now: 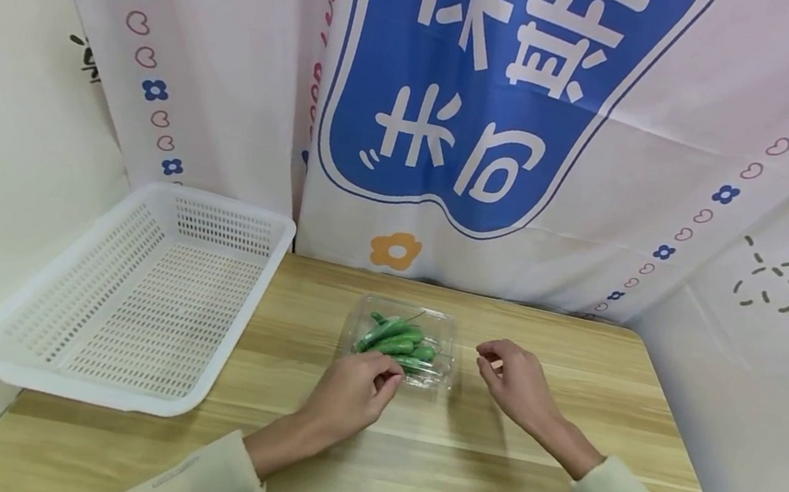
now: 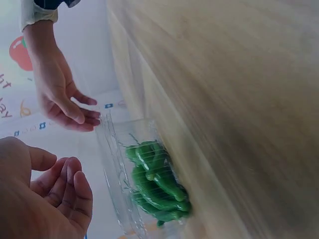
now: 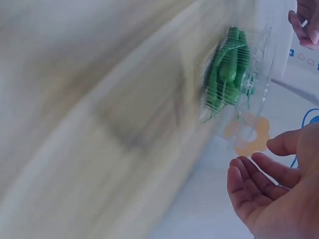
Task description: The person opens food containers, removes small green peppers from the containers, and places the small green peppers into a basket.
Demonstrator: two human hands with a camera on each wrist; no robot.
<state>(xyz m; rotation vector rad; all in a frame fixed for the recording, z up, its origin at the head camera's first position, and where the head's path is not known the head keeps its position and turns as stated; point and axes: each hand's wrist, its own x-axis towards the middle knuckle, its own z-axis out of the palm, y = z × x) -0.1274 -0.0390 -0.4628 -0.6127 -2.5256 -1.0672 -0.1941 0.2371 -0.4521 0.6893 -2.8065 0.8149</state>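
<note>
A clear plastic box (image 1: 449, 329) holding several green chili peppers (image 1: 395, 347) sits on the table. My left hand (image 1: 351, 395) hovers by the box's near left corner, its fingers loosely bent and nothing between them. To the right of the box, my right hand (image 1: 514, 385) hangs apart from it with relaxed fingers. In the left wrist view, the peppers (image 2: 157, 181) show through the ribbed side of the box. Both palms appear bare in the wrist views, with the right hand (image 3: 276, 186) slightly cupped.
A large white plastic basket (image 1: 230, 341) with slotted walls stands on the left of the wooden table (image 1: 577, 347). Behind the table hangs a printed cloth (image 1: 250, 91) with a blue sign pattern. Patterned cloth walls flank both sides.
</note>
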